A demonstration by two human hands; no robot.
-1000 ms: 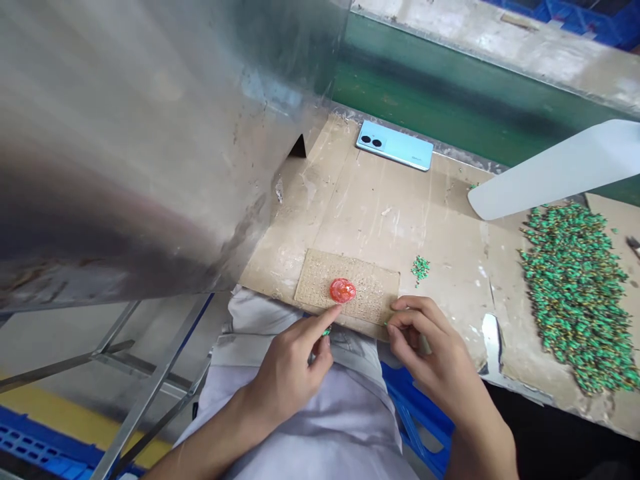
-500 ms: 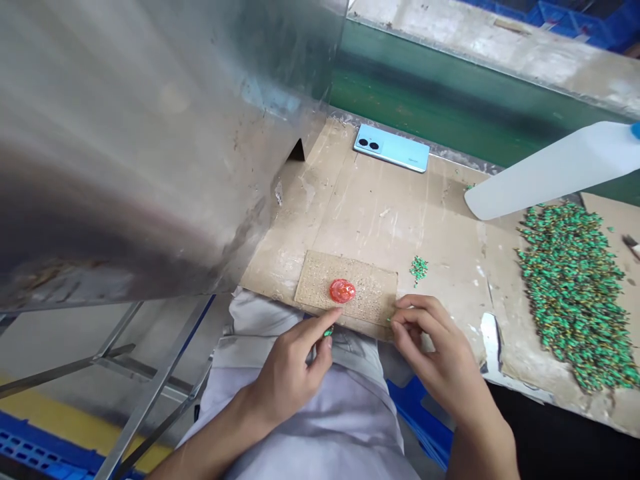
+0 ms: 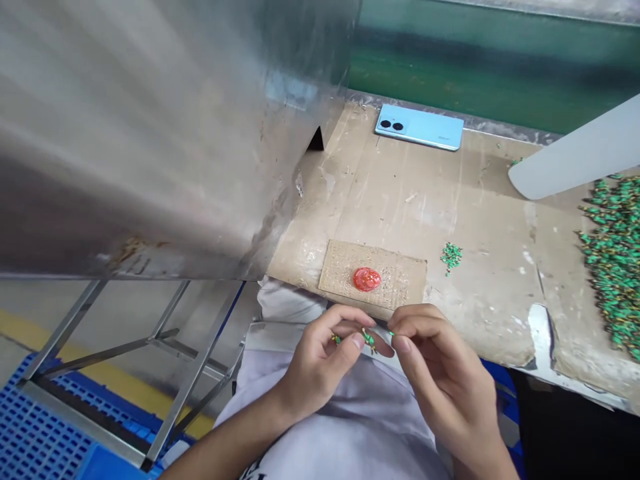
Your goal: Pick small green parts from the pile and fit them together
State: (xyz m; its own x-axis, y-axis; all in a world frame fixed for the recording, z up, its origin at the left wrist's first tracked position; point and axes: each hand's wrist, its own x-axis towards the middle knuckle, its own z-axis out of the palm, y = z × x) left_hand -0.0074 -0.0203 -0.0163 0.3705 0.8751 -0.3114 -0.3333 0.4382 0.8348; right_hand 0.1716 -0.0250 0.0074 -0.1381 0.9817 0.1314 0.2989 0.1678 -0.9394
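Note:
My left hand (image 3: 320,367) holds a small green-and-gold piece (image 3: 369,339) between thumb and fingers. A second green-and-gold piece (image 3: 336,339) shows further back in the same hand. Close beside it, my right hand (image 3: 445,370) pinches a tiny green part (image 3: 391,334), mostly hidden by the fingertips. Both hands are in front of the table edge, over my lap. Just beyond them lies a speckled cardboard pad (image 3: 405,270) with a glossy red blob (image 3: 367,279) on it. To the pad's right is a little heap of tiny green parts (image 3: 451,256).
A large pile of green-and-gold pieces (image 3: 617,260) covers the table's right side. A white bottle-like container (image 3: 575,157) leans in near it. A light blue phone (image 3: 425,128) lies at the back. A big metal panel (image 3: 175,133) stands left, above a metal frame (image 3: 195,373).
My hands have come together below the pad; the right moved off the pad's right corner. The left now shows its green-and-gold piece at the fingertips. The view has shifted left.

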